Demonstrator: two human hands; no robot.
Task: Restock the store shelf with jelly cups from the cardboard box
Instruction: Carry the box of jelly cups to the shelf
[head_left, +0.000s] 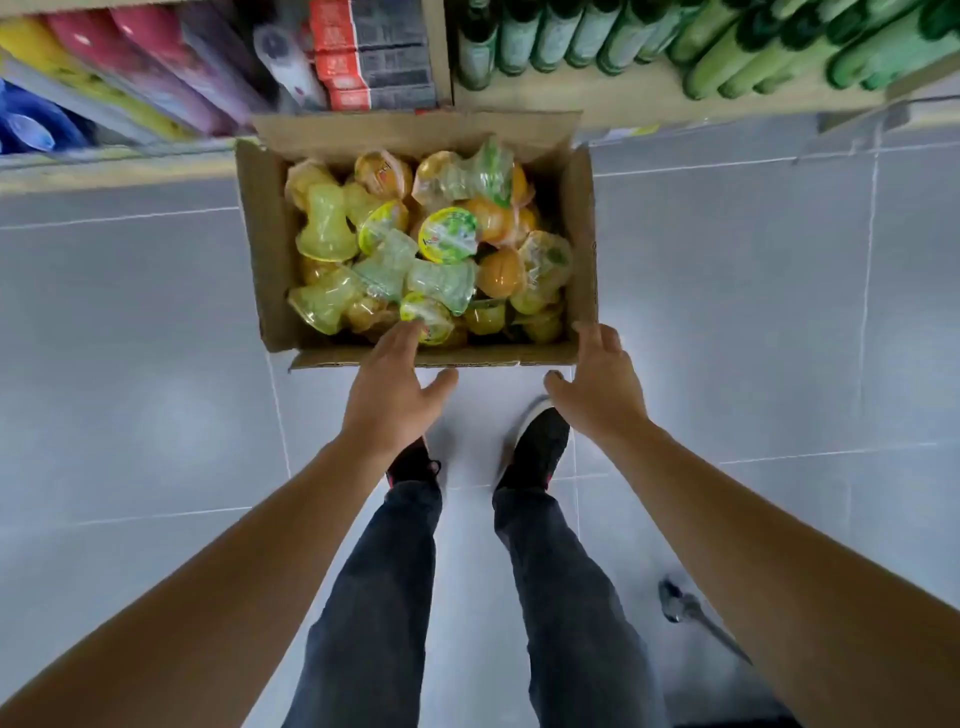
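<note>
An open cardboard box (262, 249) sits on the grey tiled floor against the shelf base. It is full of jelly cups (448, 234) in yellow, green and orange, lying jumbled. My left hand (389, 389) reaches over the box's near edge, fingers straight, fingertips at a green-lidded cup (428, 314) in the near row. My right hand (597, 384) hovers at the box's near right corner, fingers spread and holding nothing. The store shelf (571, 98) runs along the top of the view.
Green bottles (727, 47) fill the right shelf section. Red and black cartons (374, 52) and colourful packs (130, 67) fill the left one. My legs and black shoes (535, 447) stand just behind the box. A metal object (685, 610) lies on the floor at lower right.
</note>
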